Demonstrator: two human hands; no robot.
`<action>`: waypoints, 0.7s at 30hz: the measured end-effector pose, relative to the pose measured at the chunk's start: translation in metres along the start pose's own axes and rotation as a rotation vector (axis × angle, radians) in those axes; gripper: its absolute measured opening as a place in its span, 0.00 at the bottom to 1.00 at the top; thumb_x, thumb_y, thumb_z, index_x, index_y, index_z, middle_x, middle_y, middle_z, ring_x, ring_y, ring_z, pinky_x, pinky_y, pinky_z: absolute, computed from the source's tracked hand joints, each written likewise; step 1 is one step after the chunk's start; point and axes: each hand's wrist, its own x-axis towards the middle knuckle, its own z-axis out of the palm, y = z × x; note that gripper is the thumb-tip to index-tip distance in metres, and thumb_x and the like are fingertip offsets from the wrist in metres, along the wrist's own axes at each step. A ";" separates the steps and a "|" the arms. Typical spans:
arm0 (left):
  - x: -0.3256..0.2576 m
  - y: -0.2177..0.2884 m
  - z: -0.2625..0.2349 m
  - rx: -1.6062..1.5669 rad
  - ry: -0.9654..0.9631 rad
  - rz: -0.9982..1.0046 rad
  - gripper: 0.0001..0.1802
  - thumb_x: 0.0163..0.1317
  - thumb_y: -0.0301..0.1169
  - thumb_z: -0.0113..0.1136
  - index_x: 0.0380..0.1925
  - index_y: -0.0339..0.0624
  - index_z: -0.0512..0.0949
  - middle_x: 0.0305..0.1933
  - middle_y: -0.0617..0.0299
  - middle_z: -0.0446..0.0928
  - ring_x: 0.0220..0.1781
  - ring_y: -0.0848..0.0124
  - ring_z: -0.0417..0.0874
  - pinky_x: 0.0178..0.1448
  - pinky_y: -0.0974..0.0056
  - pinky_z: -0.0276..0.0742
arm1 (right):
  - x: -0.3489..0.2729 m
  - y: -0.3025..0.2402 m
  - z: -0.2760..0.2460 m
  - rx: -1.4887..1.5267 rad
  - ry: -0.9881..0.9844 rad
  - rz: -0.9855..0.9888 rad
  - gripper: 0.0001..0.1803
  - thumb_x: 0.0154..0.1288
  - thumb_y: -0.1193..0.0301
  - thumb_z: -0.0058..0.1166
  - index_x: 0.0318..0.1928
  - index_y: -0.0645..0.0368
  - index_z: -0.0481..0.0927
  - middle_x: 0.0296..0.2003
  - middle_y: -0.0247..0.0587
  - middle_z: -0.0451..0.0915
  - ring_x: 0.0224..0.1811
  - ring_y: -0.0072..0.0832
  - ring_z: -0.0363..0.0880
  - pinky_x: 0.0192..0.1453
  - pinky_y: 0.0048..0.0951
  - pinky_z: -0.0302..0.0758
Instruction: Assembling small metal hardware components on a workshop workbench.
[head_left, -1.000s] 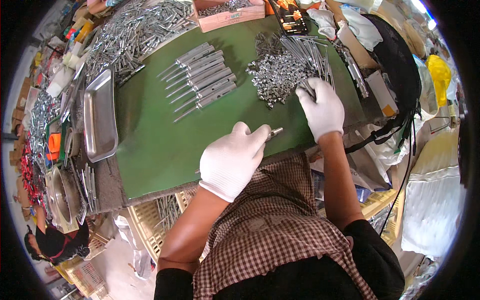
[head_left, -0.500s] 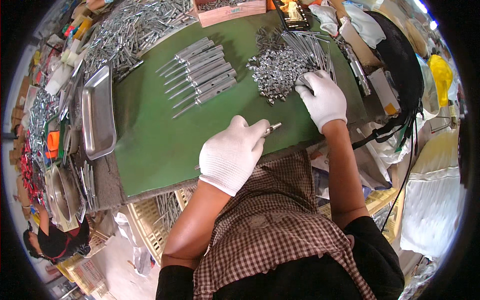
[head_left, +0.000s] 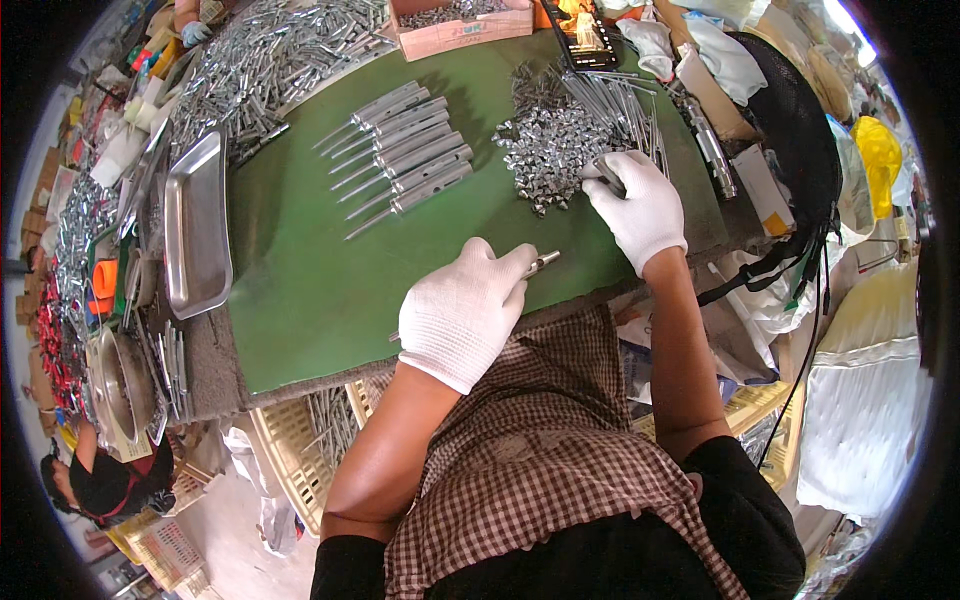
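Observation:
My left hand (head_left: 465,315), in a white knit glove, is closed round a slim metal tube (head_left: 543,262). One end of the tube pokes out past the fingertips, and the rest is mostly covered by the glove. My gloved right hand (head_left: 640,208) is at the near right edge of a heap of small shiny metal pieces (head_left: 555,150). Its thumb and fingers are pinched together around something grey that is partly hidden. Left of the heap, several metal tubes with thin pointed rods (head_left: 415,160) lie side by side on the green mat (head_left: 300,320).
Thin metal rods (head_left: 625,110) lie behind the right hand. A steel tray (head_left: 200,230) sits at the left edge. At the back are a pink box (head_left: 465,32), a phone (head_left: 582,35) and a large pile of metal parts (head_left: 280,65). Another person (head_left: 115,480) is at far left.
My right hand has shifted slightly left and toward me along the heap's edge. My left hand keeps its hold on the tube, almost unmoved.

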 end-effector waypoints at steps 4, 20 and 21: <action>0.000 0.001 0.000 0.010 0.021 0.012 0.10 0.62 0.37 0.59 0.44 0.61 0.81 0.32 0.59 0.75 0.27 0.58 0.82 0.31 0.56 0.79 | 0.003 -0.011 0.005 -0.007 0.024 -0.011 0.10 0.59 0.71 0.61 0.41 0.60 0.82 0.40 0.41 0.81 0.42 0.36 0.82 0.49 0.31 0.77; 0.002 0.000 -0.004 0.005 -0.037 -0.009 0.11 0.62 0.36 0.57 0.45 0.59 0.81 0.32 0.56 0.75 0.27 0.56 0.82 0.32 0.55 0.79 | -0.020 -0.026 -0.004 0.147 -0.102 -0.108 0.10 0.56 0.76 0.61 0.40 0.60 0.78 0.34 0.40 0.81 0.37 0.30 0.83 0.43 0.29 0.78; 0.001 0.001 -0.003 -0.006 -0.022 -0.002 0.12 0.62 0.36 0.57 0.46 0.59 0.81 0.32 0.56 0.75 0.27 0.56 0.81 0.32 0.55 0.78 | -0.028 -0.028 -0.006 0.213 -0.144 -0.127 0.10 0.55 0.74 0.60 0.40 0.59 0.79 0.34 0.43 0.82 0.38 0.37 0.83 0.42 0.33 0.79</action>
